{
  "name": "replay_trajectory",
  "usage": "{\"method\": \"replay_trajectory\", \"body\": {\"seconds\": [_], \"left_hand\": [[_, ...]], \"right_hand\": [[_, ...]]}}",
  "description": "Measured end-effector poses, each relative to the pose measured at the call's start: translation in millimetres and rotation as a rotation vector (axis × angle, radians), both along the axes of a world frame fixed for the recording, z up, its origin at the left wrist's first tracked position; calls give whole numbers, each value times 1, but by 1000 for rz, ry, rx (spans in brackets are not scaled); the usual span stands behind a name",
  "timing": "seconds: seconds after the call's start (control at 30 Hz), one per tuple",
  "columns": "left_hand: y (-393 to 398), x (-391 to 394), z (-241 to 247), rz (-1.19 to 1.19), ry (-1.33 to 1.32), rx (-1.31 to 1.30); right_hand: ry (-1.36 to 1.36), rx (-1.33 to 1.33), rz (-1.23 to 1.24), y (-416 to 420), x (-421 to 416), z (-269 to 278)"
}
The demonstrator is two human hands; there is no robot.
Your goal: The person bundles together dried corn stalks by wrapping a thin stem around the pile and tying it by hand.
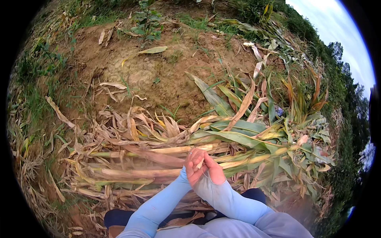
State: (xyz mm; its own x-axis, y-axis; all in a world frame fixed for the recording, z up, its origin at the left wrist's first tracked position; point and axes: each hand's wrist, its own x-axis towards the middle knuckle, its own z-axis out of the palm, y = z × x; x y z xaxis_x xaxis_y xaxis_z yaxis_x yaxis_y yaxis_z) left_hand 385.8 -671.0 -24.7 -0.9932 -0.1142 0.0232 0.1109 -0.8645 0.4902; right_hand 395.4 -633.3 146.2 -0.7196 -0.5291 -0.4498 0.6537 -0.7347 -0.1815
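Corn stalks point(137, 172) with dry and green leaves lie sideways in a pile before me. Over the middle of this pile my left hand point(193, 166) and my right hand point(215, 171) meet, both in light blue sleeves. Between them is a small pale piece point(200, 164), perhaps a stalk end or a strip of husk, with a thin strand hanging near the right palm. The fingers overlap, so which hand grips the piece is unclear. Broad green corn leaves point(242, 138) spread to the right of my hands.
Bare brown soil point(178, 62) slopes beyond the pile, with a leafy green plant point(146, 26) on it. More cut corn leaves point(303, 101) lie at the right, near a line of bushes and trees point(345, 119). Dry leaves and grass cover the left side. My dark-clothed knees are against the pile's near edge.
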Motion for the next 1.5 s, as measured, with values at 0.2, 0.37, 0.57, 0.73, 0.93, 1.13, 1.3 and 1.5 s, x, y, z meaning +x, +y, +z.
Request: {"method": "replay_trajectory", "body": {"seconds": [0.2,0.37,0.57,0.73,0.93,1.13,1.3,1.5], "left_hand": [[7,-6,10,19,25,67],[-27,-12,8,-353,-254,328],[-48,-15,55,79,353,-1274],[-58,-7,69,-76,261,-1284],[-61,-8,72,-205,152,-1292],[-68,-24,52,7,577,-1498],[-53,-26,40,74,892,-1457],[-62,-24,61,266,943,-1562]], "right_hand": [[-195,-54,-67,15,-18,-17],[158,194,256,19,-14,-6],[2858,1368,-79,62,-63,38],[3143,1151,204,48,-136,37],[3016,1258,552,61,-151,18],[1965,1708,785,117,-75,-28],[160,819,724,124,10,-22],[-372,-131,342,104,36,-17]]}}
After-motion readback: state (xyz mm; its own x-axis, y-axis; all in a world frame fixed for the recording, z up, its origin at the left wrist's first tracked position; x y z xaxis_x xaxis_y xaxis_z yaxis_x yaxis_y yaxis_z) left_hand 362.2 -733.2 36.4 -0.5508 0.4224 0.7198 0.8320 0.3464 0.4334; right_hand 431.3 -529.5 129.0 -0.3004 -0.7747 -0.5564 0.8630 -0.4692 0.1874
